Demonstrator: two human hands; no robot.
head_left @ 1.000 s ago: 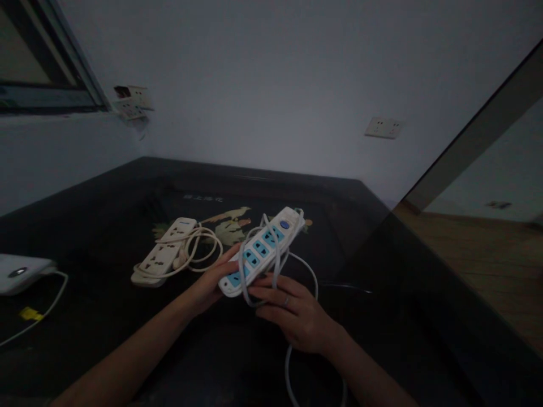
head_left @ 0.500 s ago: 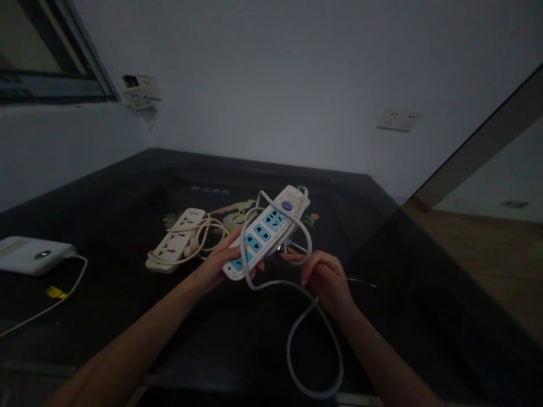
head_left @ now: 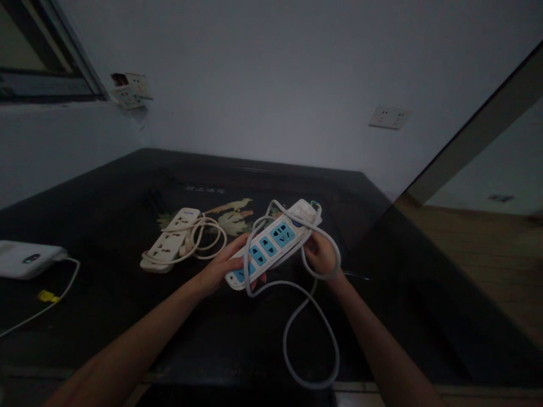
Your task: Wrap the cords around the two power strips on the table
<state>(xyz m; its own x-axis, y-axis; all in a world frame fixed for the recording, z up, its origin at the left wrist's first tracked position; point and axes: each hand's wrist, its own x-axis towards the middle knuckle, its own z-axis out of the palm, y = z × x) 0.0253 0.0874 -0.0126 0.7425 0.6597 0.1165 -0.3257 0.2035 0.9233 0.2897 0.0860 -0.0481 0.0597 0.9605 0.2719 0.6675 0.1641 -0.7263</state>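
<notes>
A white power strip [head_left: 271, 240] with blue sockets is held tilted above the dark table. My left hand [head_left: 231, 260] is closed around its near end, thumb on top and fingers beneath. My right hand [head_left: 321, 254] is under the strip's far end, inside a loop of the grey cable [head_left: 335, 243]. Its fingers are curled and partly hidden behind the strip, so what they grip cannot be made out. The cable crosses over the strip and hangs in a big loop toward the table's front edge.
A second white power strip [head_left: 169, 240], wrapped in its own cord, lies to the left. Farther left is a white box-shaped device [head_left: 29, 260] with a cable and yellow tag [head_left: 48, 296]. The black table [head_left: 127, 328] ends against a wall carrying sockets [head_left: 389, 117].
My right hand has moved up and in, passing through the cable loop to the underside of the strip. The strip has shifted slightly right and lower in view.
</notes>
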